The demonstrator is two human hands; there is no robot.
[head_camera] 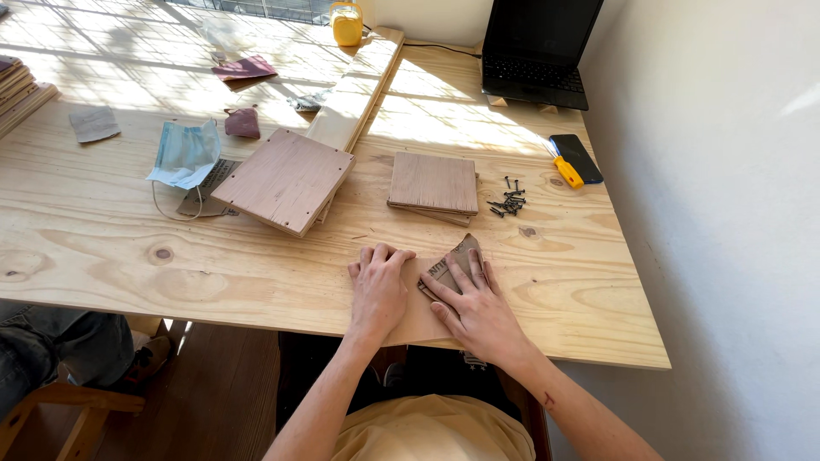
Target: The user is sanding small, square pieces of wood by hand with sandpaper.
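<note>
A thin light wooden panel (pixel 416 322) lies at the near edge of the wooden table (pixel 102 248). My left hand (pixel 379 286) rests flat on its left part, fingers curled over its far edge. A folded piece of brown sandpaper (pixel 459 256) is pressed onto the panel's right part by my right hand (pixel 478 306), fingers spread over it. Just beyond lies a small stack of square wooden pieces (pixel 434 184).
A bigger square board stack (pixel 285 179) and a long plank (pixel 354 90) lie left of centre. Loose dark screws (pixel 509 201), a yellow-handled tool (pixel 565 170), a phone (pixel 576 155), a laptop (pixel 536 51), a face mask (pixel 184 154), sandpaper scraps (pixel 94 124) and a yellow container (pixel 347 23) are spread about. A white wall stands right.
</note>
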